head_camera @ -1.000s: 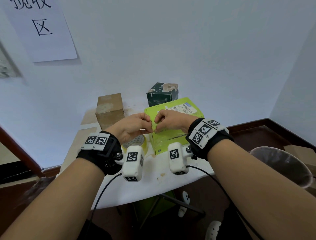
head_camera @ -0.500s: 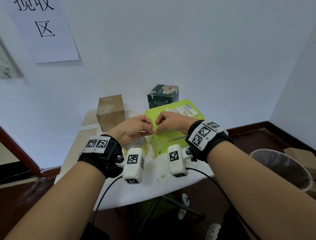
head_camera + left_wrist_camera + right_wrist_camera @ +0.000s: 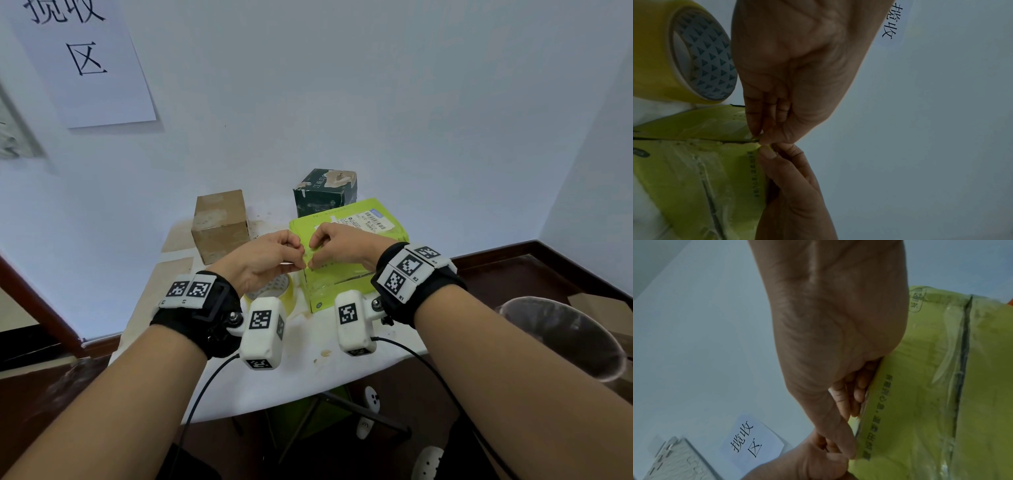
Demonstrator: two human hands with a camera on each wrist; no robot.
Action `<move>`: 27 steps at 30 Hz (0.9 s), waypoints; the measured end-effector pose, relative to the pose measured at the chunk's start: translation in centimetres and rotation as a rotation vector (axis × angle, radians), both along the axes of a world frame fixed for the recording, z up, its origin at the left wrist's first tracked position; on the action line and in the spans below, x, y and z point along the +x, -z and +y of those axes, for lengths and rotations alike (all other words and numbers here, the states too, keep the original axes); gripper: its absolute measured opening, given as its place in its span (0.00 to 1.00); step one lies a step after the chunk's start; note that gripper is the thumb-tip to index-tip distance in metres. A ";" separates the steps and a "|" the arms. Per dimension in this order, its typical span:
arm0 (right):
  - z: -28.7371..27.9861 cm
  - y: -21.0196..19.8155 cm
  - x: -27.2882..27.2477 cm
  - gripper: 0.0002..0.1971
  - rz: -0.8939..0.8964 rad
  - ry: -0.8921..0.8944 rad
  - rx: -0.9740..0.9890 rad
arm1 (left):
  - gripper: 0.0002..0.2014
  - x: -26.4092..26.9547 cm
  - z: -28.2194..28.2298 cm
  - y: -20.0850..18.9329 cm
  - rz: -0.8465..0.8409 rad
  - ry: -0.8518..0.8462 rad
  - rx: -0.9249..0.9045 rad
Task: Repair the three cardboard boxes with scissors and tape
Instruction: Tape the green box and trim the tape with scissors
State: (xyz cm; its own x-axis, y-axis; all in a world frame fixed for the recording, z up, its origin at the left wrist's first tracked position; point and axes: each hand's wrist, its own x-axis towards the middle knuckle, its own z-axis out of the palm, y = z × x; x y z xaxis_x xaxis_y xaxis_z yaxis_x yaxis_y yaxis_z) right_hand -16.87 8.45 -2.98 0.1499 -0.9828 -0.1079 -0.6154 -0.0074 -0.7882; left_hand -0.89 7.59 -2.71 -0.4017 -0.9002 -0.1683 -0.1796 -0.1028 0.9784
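A lime-green box point(image 3: 356, 236) with a shipping label stands on the white table point(image 3: 308, 363), its faces wrinkled with clear tape. My left hand point(image 3: 270, 258) and right hand point(image 3: 339, 245) meet at its near-left top corner. The left hand point(image 3: 789, 81) pinches the corner edge of the green box point(image 3: 694, 170) between thumb and fingertips. The right hand point(image 3: 838, 345) grips the top edge of the green box point(image 3: 941, 386), thumb on the front face, fingers curled on top. A yellow tape roll point(image 3: 279, 291) point(image 3: 657, 53) lies under my left wrist. No scissors show.
A brown cardboard box point(image 3: 221, 228) stands at the back left and a dark green box point(image 3: 325, 190) behind the lime one. A lined waste bin point(image 3: 565, 339) sits on the floor to the right. A paper sign point(image 3: 85, 61) hangs on the wall.
Both hands stay pinched at the same corner of the green box; only small finger shifts show. The head view has drifted slightly.
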 end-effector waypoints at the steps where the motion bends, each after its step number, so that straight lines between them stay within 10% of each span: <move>1: 0.0 0.0 0.0 0.18 -0.001 -0.002 0.004 | 0.18 0.0 0.0 0.0 -0.001 0.000 -0.001; 27: 0.4 -0.6 0.1 0.14 -0.023 0.018 0.001 | 0.18 0.0 -0.1 0.0 0.009 -0.005 0.017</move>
